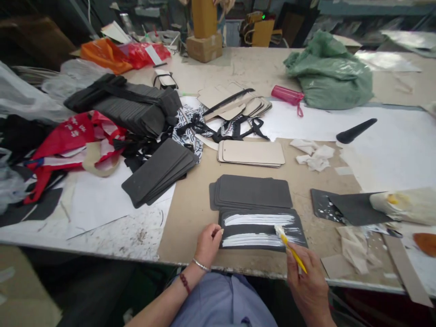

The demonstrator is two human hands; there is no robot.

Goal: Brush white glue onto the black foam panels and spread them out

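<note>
A dark grey panel with rounded corners lies at the table's front, streaked lengthwise with two broad white bands of what looks like glue. My left hand is closed at its left edge, thumb and fingertips pinching the corner area. In my right hand is a yellow-handled brush, its whitened bristles touching the panel's right half between the bands. Just behind lies a small stack of plain dark panels. Beyond that rests a stack of beige panels.
Fanned dark panels and a bundled pile are on the left, near a red bag. On the right are a glue-crusted container, crumpled tissue and a black tapered object. A green bag sits farther back.
</note>
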